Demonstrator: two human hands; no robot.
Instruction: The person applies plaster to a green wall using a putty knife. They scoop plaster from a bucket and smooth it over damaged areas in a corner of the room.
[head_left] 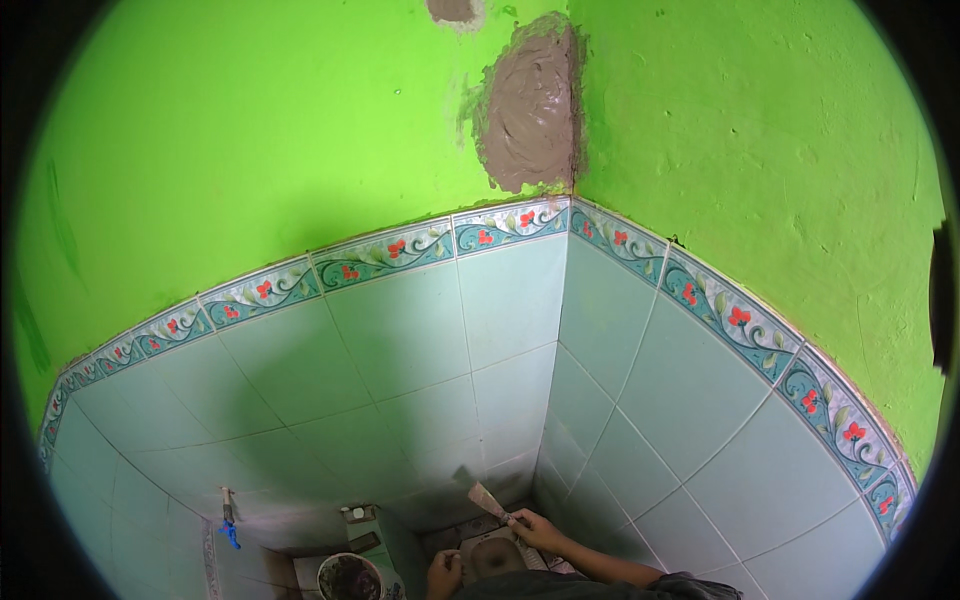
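My right hand grips a putty knife, its flat blade pointing up and to the left, away from the walls. My left hand is at the lower edge with its fingers curled in; whether anything is inside them is hidden. Between and below the hands lies a pale fixture with a brownish hollow, perhaps a squat toilet. High in the corner, a patch of wet grey-brown mortar covers part of the green left wall. A bucket with dark mix inside stands left of my left hand.
Pale green tiles cover the lower walls, topped by a floral border. A blue-handled tap sticks out of the left wall. Behind the bucket is a tiled ledge with a small pale item. A smaller mortar patch sits above.
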